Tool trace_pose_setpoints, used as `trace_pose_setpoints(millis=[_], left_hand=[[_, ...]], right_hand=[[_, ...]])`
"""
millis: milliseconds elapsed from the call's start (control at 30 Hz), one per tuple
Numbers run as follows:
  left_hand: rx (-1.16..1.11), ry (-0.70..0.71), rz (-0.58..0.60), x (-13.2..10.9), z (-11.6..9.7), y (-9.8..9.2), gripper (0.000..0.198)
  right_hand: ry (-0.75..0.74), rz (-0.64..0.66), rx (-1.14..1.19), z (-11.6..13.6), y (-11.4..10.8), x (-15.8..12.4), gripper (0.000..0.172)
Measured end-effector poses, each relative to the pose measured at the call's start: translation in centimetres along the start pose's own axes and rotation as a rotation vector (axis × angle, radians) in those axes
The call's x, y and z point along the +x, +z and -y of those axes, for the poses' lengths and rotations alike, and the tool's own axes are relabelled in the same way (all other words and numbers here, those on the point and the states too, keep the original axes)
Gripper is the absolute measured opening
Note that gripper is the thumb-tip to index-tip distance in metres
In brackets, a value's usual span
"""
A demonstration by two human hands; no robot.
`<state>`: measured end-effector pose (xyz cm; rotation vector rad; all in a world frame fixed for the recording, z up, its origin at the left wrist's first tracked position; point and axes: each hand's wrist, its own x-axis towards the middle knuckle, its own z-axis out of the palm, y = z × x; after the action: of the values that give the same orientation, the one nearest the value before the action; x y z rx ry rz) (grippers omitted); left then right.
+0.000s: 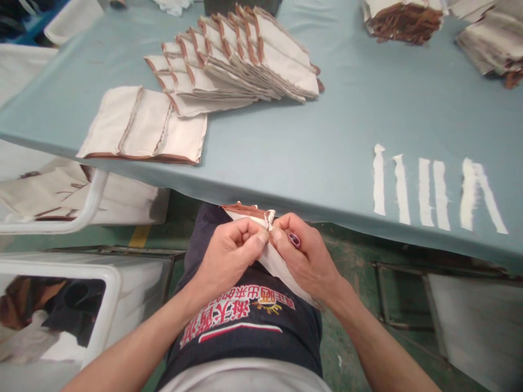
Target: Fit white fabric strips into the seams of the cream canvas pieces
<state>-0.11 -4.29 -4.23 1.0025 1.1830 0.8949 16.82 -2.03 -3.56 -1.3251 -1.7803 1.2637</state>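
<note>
A cream fabric piece point(280, 267) with a brown edge lies across my lap, over a dark apron point(245, 348) with printed lettering. My left hand point(232, 250) pinches it near a seam at its upper edge. Right beside it, my right hand point(304, 253) is closed on the same seam, thumb and fingertips almost touching the left ones. The purple end of a small tool point(294, 240) sticks out of my right fist; the rest of it is hidden. A bit of the fabric's frayed edge point(269, 216) stands up between my fingertips.
On the blue-green table point(286, 152) lie a flat stitched cream piece point(147, 122), a fanned stack of such pieces point(245, 60), several white strips point(402, 190) and a brown-edged stack point(402, 22). White bins point(114, 272) with fabric stand at left; another pale bin point(478, 321) is under the table's right.
</note>
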Motion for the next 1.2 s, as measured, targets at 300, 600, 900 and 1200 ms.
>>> trace_pose_setpoints(millis=[300,600,900,1200], left_hand=[[0.774,0.51,-0.06,0.6,-2.3,-1.9,0.035],[0.808,0.525,0.137,2.1,-3.4,-2.4,0.008],[0.702,0.35,0.134,1.5,-3.5,-1.3,0.01],[0.089,-0.069,0.219,1.4,-4.1,-2.4,0.02]], right_hand=[[-0.264,-0.024,-0.269,1.2,-1.2,-0.8,0.01],[-0.386,-0.047,-0.498,1.6,-2.2,-1.1,0.012],[-0.393,-0.046,-0.519,1.4,-2.3,-0.5,0.012],[-0.159,-0.102,-0.246,2.7,-2.6,0.3,0.019]])
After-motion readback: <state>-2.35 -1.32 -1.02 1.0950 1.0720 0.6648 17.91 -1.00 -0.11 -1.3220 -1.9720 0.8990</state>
